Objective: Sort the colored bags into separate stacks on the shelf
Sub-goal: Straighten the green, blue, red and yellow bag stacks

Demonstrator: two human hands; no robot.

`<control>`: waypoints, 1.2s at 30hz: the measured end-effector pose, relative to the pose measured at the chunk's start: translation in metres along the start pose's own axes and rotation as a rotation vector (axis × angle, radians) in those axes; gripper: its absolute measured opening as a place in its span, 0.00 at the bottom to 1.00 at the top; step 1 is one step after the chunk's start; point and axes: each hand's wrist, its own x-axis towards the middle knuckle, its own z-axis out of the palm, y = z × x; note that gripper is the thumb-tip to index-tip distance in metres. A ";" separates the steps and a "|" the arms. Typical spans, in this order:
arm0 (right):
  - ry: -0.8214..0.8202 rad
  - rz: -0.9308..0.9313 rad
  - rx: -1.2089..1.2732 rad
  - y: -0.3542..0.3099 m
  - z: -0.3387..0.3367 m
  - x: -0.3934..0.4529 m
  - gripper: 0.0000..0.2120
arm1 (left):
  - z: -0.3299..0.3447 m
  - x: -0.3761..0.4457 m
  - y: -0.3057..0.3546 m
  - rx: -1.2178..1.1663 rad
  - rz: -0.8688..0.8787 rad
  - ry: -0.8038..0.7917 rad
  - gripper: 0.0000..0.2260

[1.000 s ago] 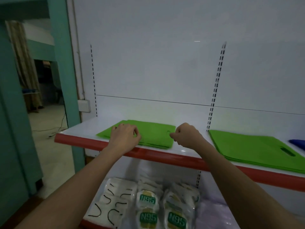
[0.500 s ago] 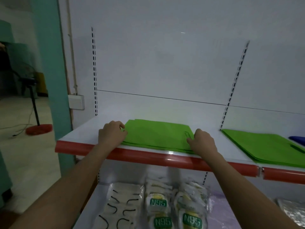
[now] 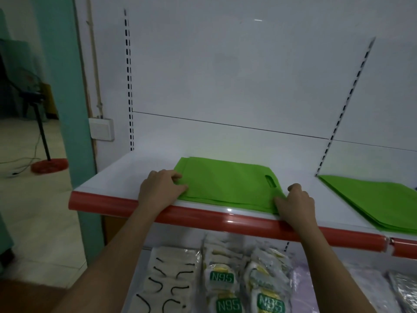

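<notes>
Left hand (image 3: 161, 188), right hand (image 3: 294, 203) — green bag stack (image 3: 228, 184) gripped between them.

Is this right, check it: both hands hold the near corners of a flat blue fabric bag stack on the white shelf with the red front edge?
Not quite: the head view shows the flat fabric bag stack is green, not blue. The rest holds: the left hand and right hand are at its near corners, on the white shelf with the red front edge.
</notes>
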 end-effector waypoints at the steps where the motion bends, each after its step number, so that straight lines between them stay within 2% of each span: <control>1: -0.017 0.001 0.013 0.000 -0.001 0.001 0.20 | 0.000 0.001 -0.001 -0.008 -0.002 -0.001 0.19; 6: -0.088 0.049 0.080 0.004 -0.009 0.007 0.24 | 0.001 0.001 0.001 -0.015 -0.014 -0.024 0.20; 10: -0.105 0.065 0.111 0.006 -0.015 0.008 0.18 | 0.000 0.000 0.003 0.023 -0.016 -0.074 0.24; 14: -0.039 0.025 0.126 0.003 -0.021 -0.002 0.14 | -0.004 0.007 0.007 0.083 -0.046 -0.182 0.27; 17: 0.003 -0.007 0.182 0.001 -0.025 -0.006 0.10 | -0.006 0.014 0.017 0.017 -0.073 -0.261 0.26; 22: 0.059 -0.049 0.210 -0.004 -0.030 -0.010 0.10 | -0.006 0.013 0.027 -0.061 -0.068 -0.282 0.21; 24: 0.124 -0.073 0.232 -0.005 -0.031 -0.011 0.12 | -0.006 0.011 0.029 -0.229 -0.022 -0.232 0.18; 26: 0.194 -0.092 0.284 -0.005 -0.035 -0.013 0.13 | -0.007 0.007 0.032 -0.526 0.006 -0.180 0.15; 30: 0.212 -0.076 0.549 -0.005 -0.046 -0.018 0.13 | -0.016 0.000 0.046 -1.220 -0.142 -0.261 0.16; 33: 0.194 -0.045 0.746 0.000 -0.055 -0.020 0.14 | -0.018 -0.005 0.056 -1.389 -0.238 -0.299 0.16; 36: 0.238 -0.060 0.783 0.006 -0.067 -0.020 0.16 | -0.015 -0.009 0.067 -1.425 -0.282 -0.376 0.15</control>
